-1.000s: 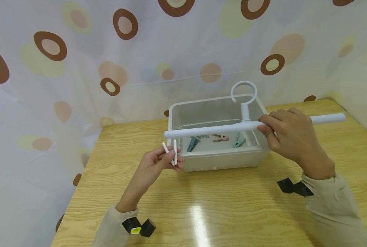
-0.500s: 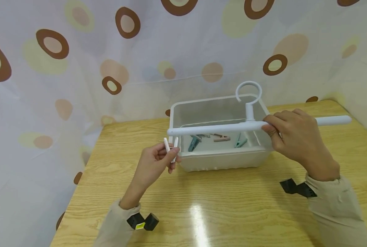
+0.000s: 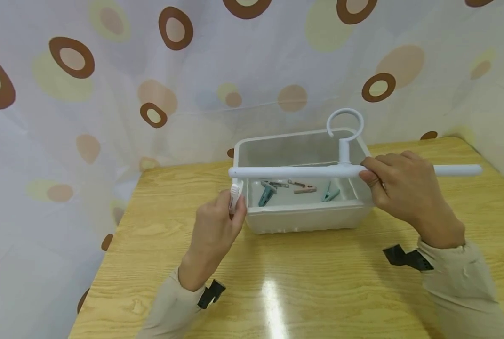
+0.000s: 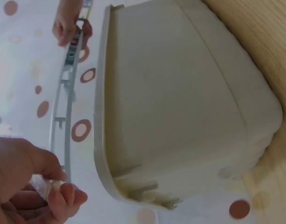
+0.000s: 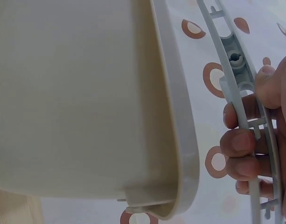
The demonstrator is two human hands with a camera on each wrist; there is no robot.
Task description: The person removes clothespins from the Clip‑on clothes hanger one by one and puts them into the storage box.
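My right hand (image 3: 408, 188) grips a white hanger (image 3: 290, 172) right of its round hook (image 3: 357, 113), its bar roughly level above the bin. In the right wrist view, the hanger's hollow ribbed underside (image 5: 236, 60) shows, with fingers (image 5: 240, 142) curled around it. Between thumb and fingers, my left hand (image 3: 211, 230) pinches a white clothespin (image 3: 234, 195), just below the bar's left end. The left wrist view has this clothespin (image 4: 42, 185) mostly covered by fingers, close to the hanger's near end; whether they touch I cannot tell.
Under the hanger stands a whitish plastic bin (image 3: 302, 220) on a wooden table (image 3: 319, 278). Inside lie teal clothespins (image 3: 267, 194) and a pink clothespin (image 3: 304, 189), among several. Behind the table hangs a spotted cloth (image 3: 235, 61).
My left hand has turned over and risen slightly, bringing the clothespin up to the bar's left end; its two legs have come together. The hanger has shifted slightly right and levelled.
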